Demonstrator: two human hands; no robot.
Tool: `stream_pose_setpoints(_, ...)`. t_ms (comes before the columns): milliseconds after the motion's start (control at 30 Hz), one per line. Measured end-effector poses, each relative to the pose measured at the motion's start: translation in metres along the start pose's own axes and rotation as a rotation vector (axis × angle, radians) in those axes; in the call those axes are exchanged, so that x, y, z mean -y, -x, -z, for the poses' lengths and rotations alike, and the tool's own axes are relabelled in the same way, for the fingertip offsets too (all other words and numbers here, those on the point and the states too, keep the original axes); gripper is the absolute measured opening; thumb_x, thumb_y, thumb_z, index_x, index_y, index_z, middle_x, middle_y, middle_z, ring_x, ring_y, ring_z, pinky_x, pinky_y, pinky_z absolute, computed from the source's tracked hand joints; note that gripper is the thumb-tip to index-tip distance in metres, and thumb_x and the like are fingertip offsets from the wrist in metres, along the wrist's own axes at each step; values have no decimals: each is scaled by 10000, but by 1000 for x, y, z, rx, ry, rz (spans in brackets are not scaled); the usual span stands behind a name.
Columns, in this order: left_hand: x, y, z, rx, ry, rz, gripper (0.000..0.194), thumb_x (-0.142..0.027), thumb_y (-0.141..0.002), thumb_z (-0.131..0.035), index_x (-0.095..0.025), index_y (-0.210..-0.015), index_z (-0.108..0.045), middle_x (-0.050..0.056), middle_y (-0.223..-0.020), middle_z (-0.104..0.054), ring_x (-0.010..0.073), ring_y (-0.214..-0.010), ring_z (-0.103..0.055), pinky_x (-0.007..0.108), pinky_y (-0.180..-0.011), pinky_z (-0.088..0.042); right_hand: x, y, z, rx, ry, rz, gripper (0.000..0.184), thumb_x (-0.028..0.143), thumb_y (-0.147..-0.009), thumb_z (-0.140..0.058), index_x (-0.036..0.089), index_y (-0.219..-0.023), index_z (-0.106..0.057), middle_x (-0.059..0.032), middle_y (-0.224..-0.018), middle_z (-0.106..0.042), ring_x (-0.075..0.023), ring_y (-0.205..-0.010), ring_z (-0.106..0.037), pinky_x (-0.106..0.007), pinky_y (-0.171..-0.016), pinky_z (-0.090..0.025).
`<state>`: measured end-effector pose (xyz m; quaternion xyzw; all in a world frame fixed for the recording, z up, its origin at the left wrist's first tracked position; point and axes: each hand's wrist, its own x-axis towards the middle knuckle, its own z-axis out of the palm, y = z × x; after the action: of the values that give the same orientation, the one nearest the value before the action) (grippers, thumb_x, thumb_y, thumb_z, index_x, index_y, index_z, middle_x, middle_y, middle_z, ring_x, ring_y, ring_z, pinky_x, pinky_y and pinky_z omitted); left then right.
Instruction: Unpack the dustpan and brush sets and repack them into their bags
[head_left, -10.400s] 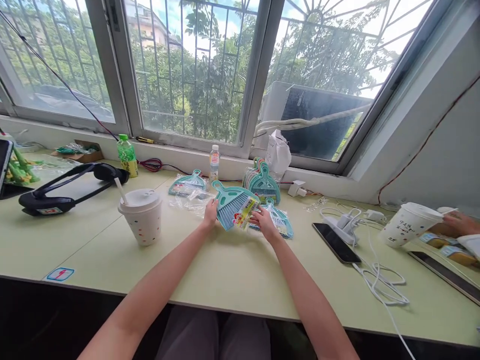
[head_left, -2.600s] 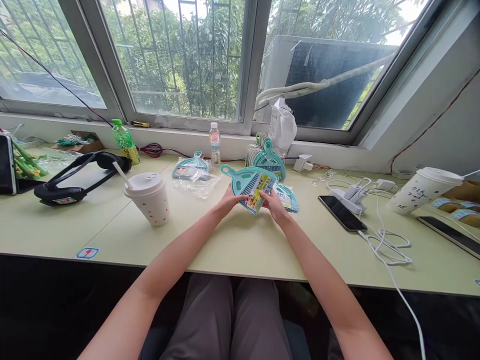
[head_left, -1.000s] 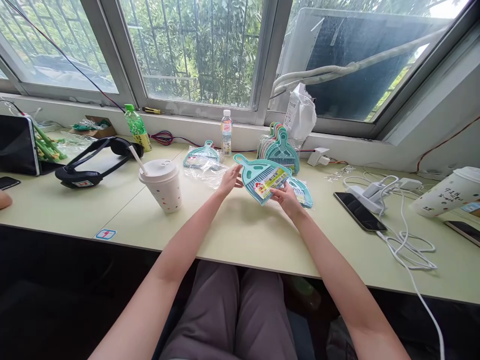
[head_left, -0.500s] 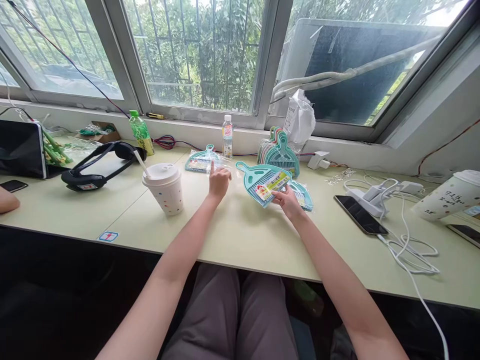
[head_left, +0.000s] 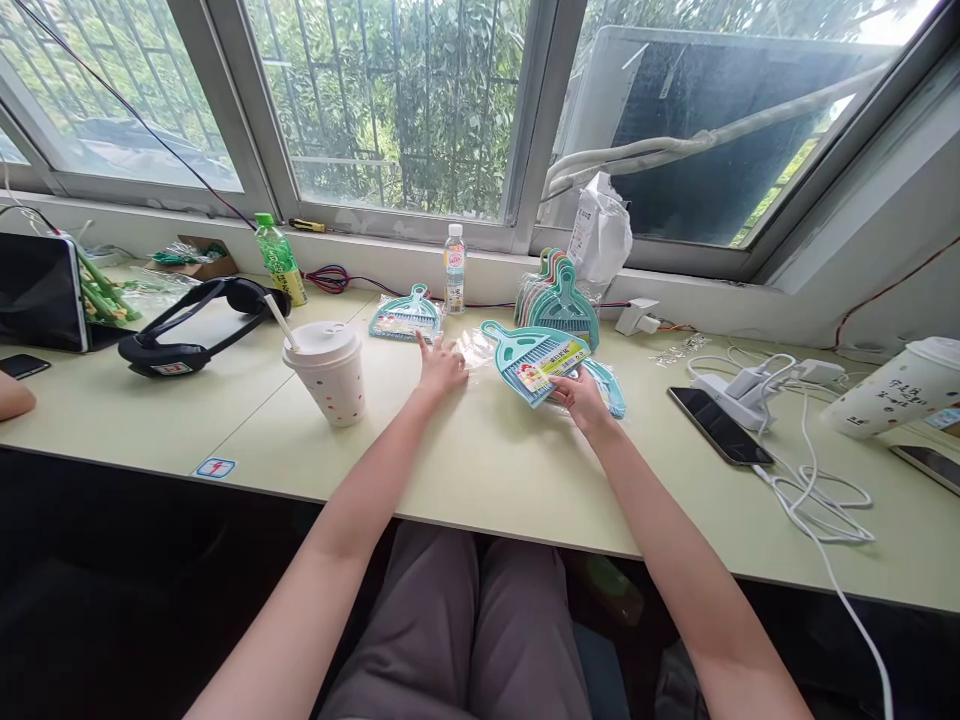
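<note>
Head view: a window is spanning the far side, a table running below. The dustpan set is slanting over it, handle pointing far-left, the nearer right hand pinching its near-right edge. Leftward, the left hand is holding nothing visible, splayed loosely beside the wrapper.

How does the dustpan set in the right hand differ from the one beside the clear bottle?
The held set is in the right hand; the other set lies on the table. The held set's handle slants up-left; the other set's points up, slightly right. Both are teal.
</note>
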<state>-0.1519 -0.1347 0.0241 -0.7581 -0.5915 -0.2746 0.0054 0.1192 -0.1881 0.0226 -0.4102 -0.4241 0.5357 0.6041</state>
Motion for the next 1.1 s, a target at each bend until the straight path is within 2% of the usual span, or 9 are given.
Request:
stream_pose_setpoints(133,2,-2,4,-42,-64,78,256,-154,-855,-547,-223,-817,-790,134,-965,-759,360,-1203,-591,640,-1239,-94,2,0,1,26,17,-6,464,143,-685,-782,260,-1067,-547,1,-1023,-780,-215,-905,-783,-363,-784,-700)
stream_pose_setpoints(233,1,-5,11,-144,17,224,251,-171,-913,-520,-218,-889,-766,123,-951,-764,323,-1111,-629,536,-1124,-321,6,4,-2,106,42,-16,476,182,-703,-791,259,-1107,-553,-8,-1034,-784,-225,-907,-784,-390,-812,-694)
stream_pose_setpoints(300,-1,-7,15,-226,104,311,225,-184,-938,-519,-215,-929,-741,117,-992,-768,313,-1088,-640,489,-1036,-380,9,7,-5,167,60,-25,497,205,-706,-799,260,-1135,-556,-13,-1054,-785,-227,-917,-784,-388,-823,-689)
stream_pose_setpoints(533,0,-9,20,-478,286,406,146,-146,-934,-575,-237,-991,-673,63,-1028,-759,282,-1084,-648,452,-1027,-383,14,11,-9,250,91,-47,550,236,-683,-814,262,-1173,-566,-26,-1099,-780,-238,-969,-774,-391,-859,-673)
stream_pose_setpoints(733,-11,-12,9,-497,406,112,181,-79,-880,-591,-243,-932,-644,56,-1014,-739,269,-1033,-640,468,-1060,-406,8,12,-14,137,92,-8,557,265,-658,-819,274,-1135,-530,-23,-1064,-771,-253,-988,-768,-425,-885,-666)
stream_pose_setpoints(833,-27,-8,7,-411,502,-48,221,-89,-894,-559,-233,-1050,-620,71,-1050,-717,242,-1017,-646,417,-1010,-464,6,14,-22,140,80,6,603,277,-632,-837,279,-1145,-520,-18,-1054,-768,-250,-965,-767,-423,-869,-669)
stream_pose_setpoints(900,-40,-2,8,-412,503,-78,257,-151,-925,-557,-234,-1166,-590,99,-1204,-675,245,-1182,-609,419,-1089,-428,6,16,-25,142,68,24,613,285,-621,-847,284,-1138,-519,-7,-1039,-768,-241,-947,-766,-415,-859,-670)
stream_pose_setpoints(1000,-55,6,16,-508,495,52,420,-295,-961,-579,-254,-1370,-492,135,-1557,-430,269,-1506,-343,441,-1219,-305,7,17,-26,118,42,56,618,298,-623,-854,294,-1138,-512,5,-1027,-769,-236,-949,-765,-404,-849,-667)
stream_pose_setpoints(1100,-54,5,22,-526,661,297,649,-415,-976,-577,-303,-1551,-298,119,-1684,-229,268,-1575,-224,430,-1207,-341,8,16,-24,98,29,76,627,311,-634,-854,301,-1159,-510,7,-1049,-770,-240,-961,-765,-404,-844,-663)
